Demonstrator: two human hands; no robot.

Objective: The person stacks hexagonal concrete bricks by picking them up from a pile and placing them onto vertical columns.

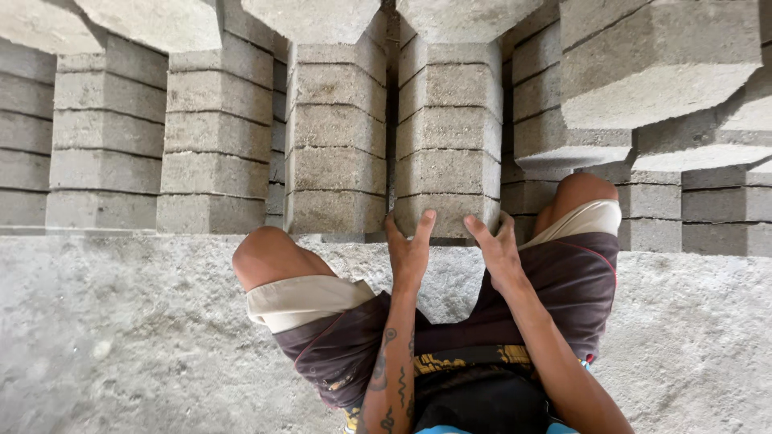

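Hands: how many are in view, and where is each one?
2. The left hand lies with spread fingers on the lower left part of the bottom concrete block of one stack. The right hand lies on its lower right corner.

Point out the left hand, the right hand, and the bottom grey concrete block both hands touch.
left hand [410, 249], head view, back of the hand.
right hand [497, 251], head view, back of the hand.
bottom grey concrete block [447, 210], head view, front face between the hands.
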